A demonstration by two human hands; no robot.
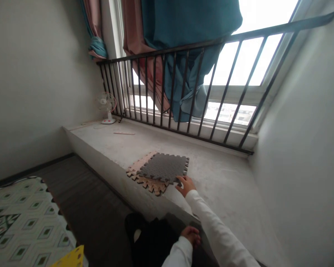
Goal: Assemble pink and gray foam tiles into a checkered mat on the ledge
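The grey foam mat (pixel 165 165) lies on the window ledge (pixel 219 193), overlapping a tan foam mat (pixel 149 183) whose toothed side reaches the ledge's front edge and seems to jut past it, around the middle of its length. The right hand (pixel 187 184) is at the grey mat's near right corner, thumb and fingers parted about it; whether they pinch it I cannot tell. The left hand (pixel 191 234) hangs low before the front edge, apart from the right, fingers loosely curled, with nothing visible in it. The likeliest trouble is a slide: a pull toward the body could drag the tan mat along by friction and tip it over the front edge to the floor. A corner hold might also bend the soft foam or let it slip. No brand or writing can be read: the fan (pixel 108 113) by the ledge's far left end shows only red spots on its base, and the marks on the yellow sheet (pixel 71 257) at lower left are not legible.
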